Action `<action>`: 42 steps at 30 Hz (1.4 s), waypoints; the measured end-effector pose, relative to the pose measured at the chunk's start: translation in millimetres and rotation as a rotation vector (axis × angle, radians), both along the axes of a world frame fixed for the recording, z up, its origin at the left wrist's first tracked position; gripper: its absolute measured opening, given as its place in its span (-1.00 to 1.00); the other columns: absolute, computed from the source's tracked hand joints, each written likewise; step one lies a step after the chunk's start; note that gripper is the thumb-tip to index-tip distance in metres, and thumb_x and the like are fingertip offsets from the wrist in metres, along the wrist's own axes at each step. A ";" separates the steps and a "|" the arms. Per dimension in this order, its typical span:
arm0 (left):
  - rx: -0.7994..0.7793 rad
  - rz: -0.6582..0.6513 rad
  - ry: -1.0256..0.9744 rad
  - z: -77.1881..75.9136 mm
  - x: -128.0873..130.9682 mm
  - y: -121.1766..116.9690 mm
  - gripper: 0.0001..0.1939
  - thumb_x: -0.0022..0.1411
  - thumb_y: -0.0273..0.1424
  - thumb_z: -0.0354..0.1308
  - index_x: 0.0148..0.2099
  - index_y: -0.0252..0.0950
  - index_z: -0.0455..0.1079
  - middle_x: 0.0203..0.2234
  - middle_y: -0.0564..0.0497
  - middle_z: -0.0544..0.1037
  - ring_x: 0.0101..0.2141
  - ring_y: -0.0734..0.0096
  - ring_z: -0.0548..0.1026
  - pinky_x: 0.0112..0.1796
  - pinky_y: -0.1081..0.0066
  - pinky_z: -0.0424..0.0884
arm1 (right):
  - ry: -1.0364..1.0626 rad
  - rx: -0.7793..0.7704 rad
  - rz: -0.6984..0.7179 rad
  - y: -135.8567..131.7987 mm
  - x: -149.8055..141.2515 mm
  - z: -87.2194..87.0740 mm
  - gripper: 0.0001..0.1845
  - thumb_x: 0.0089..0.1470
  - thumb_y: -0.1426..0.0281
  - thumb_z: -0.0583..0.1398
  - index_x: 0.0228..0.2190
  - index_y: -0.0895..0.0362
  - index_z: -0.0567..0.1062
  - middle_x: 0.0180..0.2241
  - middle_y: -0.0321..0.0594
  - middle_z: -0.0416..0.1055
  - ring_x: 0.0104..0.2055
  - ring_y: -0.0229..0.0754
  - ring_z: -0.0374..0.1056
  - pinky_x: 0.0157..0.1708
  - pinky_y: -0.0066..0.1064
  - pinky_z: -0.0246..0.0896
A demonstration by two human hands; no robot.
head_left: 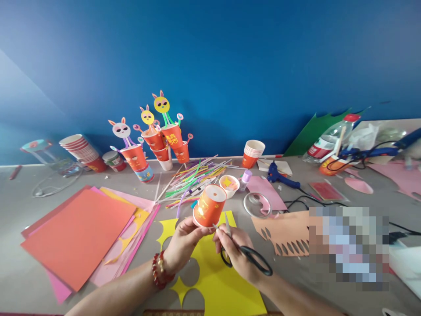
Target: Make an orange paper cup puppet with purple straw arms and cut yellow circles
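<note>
My left hand (184,239) grips an orange-red paper cup (210,205) by its rim. The cup is upside down and tilted, with a small dark spot on its white base and gold print on its side. In my right hand (237,250) is a pair of black-handled scissors (256,260), its blades pointing up and a little apart beside the cup's rim. Whether a blade touches the rim I cannot tell. Below both hands lies a yellow sheet (230,287) with rounded pieces cut out of it.
Coloured sheets (82,232) lie at left. Finished cup rabbits (133,158) and stacked cups (82,153) line the blue wall. Paper strips (197,180), a small white cup (229,186), tape (257,205) and a blue glue gun (281,175) with its cord lie beyond my hands. A bottle (329,140) stands right.
</note>
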State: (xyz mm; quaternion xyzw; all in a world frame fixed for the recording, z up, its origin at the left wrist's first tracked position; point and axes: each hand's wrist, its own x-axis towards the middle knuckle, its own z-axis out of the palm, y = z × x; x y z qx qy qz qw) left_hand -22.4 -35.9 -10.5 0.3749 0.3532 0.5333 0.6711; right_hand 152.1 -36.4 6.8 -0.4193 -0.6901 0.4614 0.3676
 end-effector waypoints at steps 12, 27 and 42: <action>0.207 0.017 0.121 -0.8 -17.6 18.7 -0.41 0.16 -0.08 0.29 0.16 -0.18 0.31 0.15 -0.22 0.41 0.08 0.02 0.45 0.00 0.08 0.46 | -0.212 0.378 0.130 10.8 10.8 7.1 -0.59 0.33 0.31 -0.04 -0.56 0.06 0.28 -0.59 -0.26 0.32 -0.51 -0.18 0.27 -0.44 -0.34 0.07; 0.451 -0.095 0.370 -10.7 -32.4 17.0 -0.11 0.13 -0.21 0.35 0.38 -0.14 0.00 0.18 -0.28 0.36 0.04 -0.02 0.49 -0.03 0.13 0.51 | -0.106 0.266 0.207 6.3 8.4 3.9 -0.58 0.35 0.29 -0.05 -0.52 0.06 0.36 -0.55 -0.24 0.40 -0.47 -0.18 0.34 -0.39 -0.35 0.13; 0.540 0.276 0.618 -24.4 -18.1 4.8 -0.20 0.11 -0.34 0.36 0.27 -0.21 -0.01 0.08 -0.24 0.36 0.11 -0.02 0.40 0.16 -0.06 0.27 | 0.240 -0.422 0.032 -1.1 -1.8 -5.5 -0.50 0.25 -0.01 0.05 -0.49 0.12 0.38 -0.65 -0.35 0.31 -0.59 -0.29 0.28 -0.62 -0.52 0.04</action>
